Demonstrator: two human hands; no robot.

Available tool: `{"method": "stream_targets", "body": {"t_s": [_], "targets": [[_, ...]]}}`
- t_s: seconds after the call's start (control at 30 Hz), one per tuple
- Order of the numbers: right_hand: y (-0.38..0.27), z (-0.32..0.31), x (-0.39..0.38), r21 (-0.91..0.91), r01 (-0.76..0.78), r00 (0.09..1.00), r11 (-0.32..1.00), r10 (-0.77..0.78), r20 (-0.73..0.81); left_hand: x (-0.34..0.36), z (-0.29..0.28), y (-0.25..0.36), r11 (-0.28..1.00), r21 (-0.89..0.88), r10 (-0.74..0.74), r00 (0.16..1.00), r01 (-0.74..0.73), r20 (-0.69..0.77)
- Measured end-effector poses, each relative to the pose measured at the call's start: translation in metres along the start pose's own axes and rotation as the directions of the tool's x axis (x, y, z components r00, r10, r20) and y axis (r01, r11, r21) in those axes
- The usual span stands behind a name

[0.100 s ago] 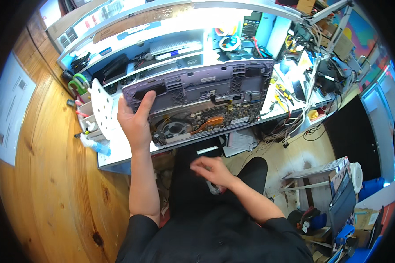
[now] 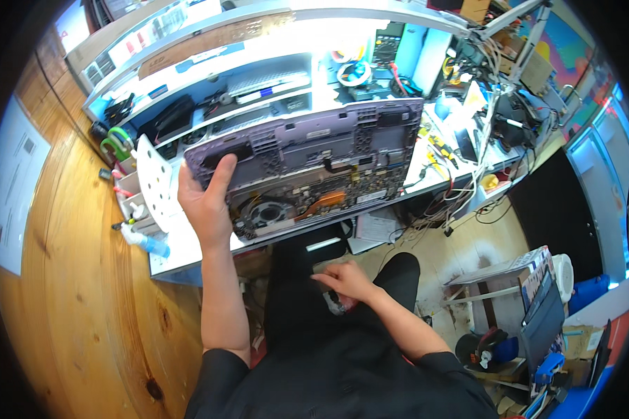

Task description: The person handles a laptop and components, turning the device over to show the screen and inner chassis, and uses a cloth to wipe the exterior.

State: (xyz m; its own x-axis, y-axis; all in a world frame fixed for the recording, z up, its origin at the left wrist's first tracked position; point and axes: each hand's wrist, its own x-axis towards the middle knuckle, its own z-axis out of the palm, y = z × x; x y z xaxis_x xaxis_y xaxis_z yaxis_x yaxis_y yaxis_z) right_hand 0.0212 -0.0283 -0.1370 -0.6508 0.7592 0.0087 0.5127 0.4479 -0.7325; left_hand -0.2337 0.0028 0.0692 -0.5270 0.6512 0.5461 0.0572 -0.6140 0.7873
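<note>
Shifted: laptop (image 2: pixel 307 164) slightly left, right hand (image 2: pixel 346 283) lower on lap | left hand (image 2: pixel 204 202) gripping its left edge, tilted over desk (image 2: pixel 182 248) | right hand loosely curled on small object, grip unclear | stiff, fragile; hold by edges

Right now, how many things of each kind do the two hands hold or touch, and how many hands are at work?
Hands: 2, the left hand and the right hand
Opened laptop chassis, gripped at its left edge by the left hand: 1
Small grey object, under the right hand over the lap, too blurred to identify: 1
Total: 4
</note>
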Motion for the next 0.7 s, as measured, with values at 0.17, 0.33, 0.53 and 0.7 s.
{"method": "stream_targets", "body": {"t_s": [0.17,0.33,0.53,0.7], "targets": [[0.136,-0.002,-0.088,-0.505,-0.324,0.944,0.8,0.31,-0.116,0.0,-0.005,0.003,1.0,0.031,0.003,1.0,-0.003,-0.008],[0.177,0.0,-0.121,-0.177,-0.61,0.732,0.772,0.464,-0.498,0.002,0.0,-0.005,1.0,0.017,-0.002,1.0,0.002,-0.015],[0.175,-0.001,-0.109,-0.188,-0.664,0.698,0.723,0.511,-0.501,0.0,0.007,0.003,1.0,0.007,0.002,0.999,-0.001,-0.047],[0.179,-0.002,-0.113,-0.129,-0.612,0.693,0.781,0.451,-0.562,0.001,0.008,0.002,1.0,0.007,0.009,0.998,-0.008,-0.06]]}}
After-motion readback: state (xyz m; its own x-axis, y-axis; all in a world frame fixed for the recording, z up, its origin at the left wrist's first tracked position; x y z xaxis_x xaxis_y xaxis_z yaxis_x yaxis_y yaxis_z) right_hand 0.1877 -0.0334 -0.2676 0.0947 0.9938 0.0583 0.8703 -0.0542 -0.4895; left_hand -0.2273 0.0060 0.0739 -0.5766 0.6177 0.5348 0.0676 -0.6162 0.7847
